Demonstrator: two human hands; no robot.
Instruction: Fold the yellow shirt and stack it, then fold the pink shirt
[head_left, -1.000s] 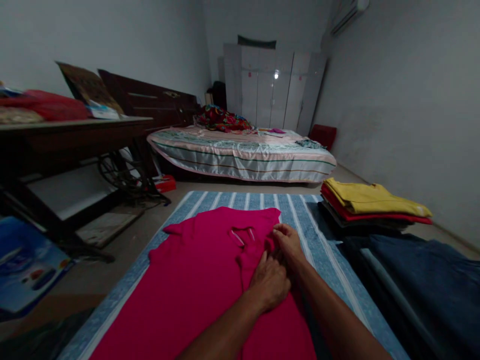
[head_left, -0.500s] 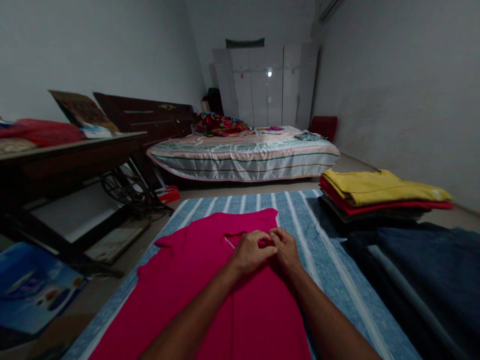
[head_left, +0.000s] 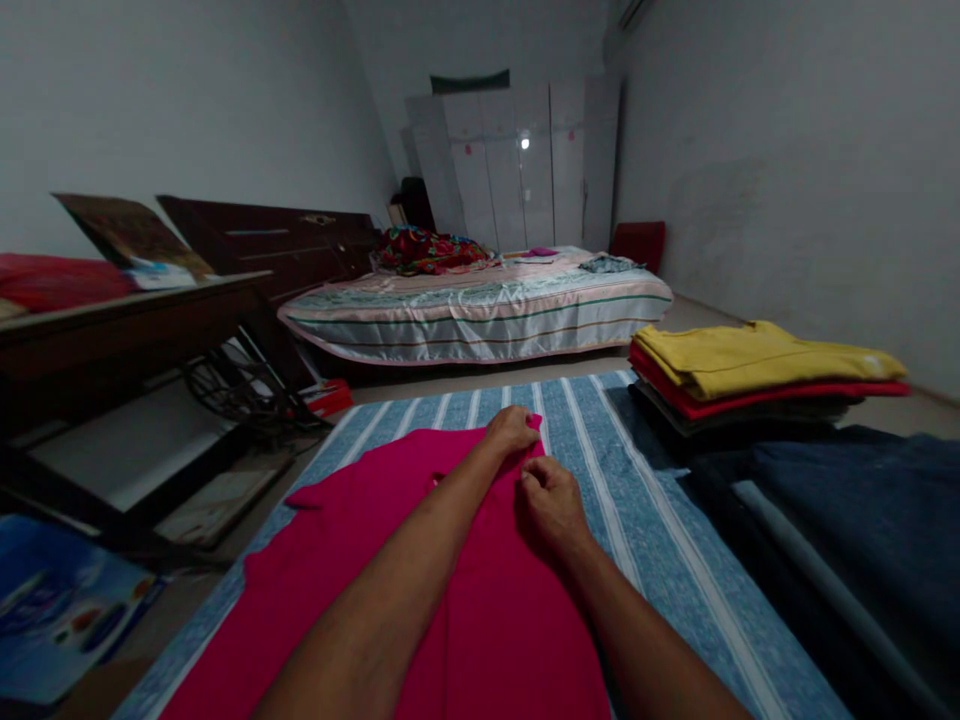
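A bright pink short-sleeved shirt (head_left: 375, 540) lies spread over a blue-and-white striped sheet. At the shirt's far right corner, my left hand (head_left: 512, 430) is closed with the fabric pinched in its fingers. My right hand (head_left: 556, 500) is just nearer to me, at the shirt's right edge, its thumb and fingers curled together on the cloth. The left forearm crosses over the shirt and hides part of the neck opening.
To the right stand folded clothes, a yellow garment (head_left: 765, 360) on top of a red one, with dark blue jeans (head_left: 847, 520) nearer. The striped sheet (head_left: 660, 520) lies under the shirt. Beyond is a bed (head_left: 480, 320); a sewing table (head_left: 135, 310) and blue box (head_left: 67, 600) are at left.
My left hand has moved forward, away from my right hand, to the shirt's far corner. My right hand has shifted only slightly. The whole view has turned a little.
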